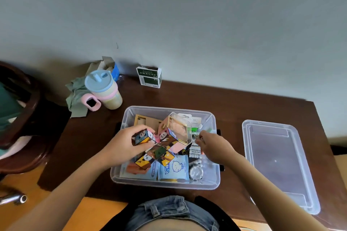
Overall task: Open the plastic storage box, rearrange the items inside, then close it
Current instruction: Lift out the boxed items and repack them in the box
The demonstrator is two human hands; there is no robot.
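We see a clear plastic storage box [131, 116] standing open on the dark brown table. Its clear flat lid [277, 163] lies on the table well apart to the right. Inside the box we see a chain of small picture cubes with pandas [159, 148] lifted over the middle, a clear little case with gold edges [179, 127] tilted beside it, two light blue packets with a white bear [174, 168] at the near side, and a round silver thing [196, 172] in the near right corner.

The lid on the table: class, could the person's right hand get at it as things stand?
Probably yes. The lid lies flat on the table beside the storage box, on the right hand's side, with nothing on or before it. That hand is busy inside the box, though.
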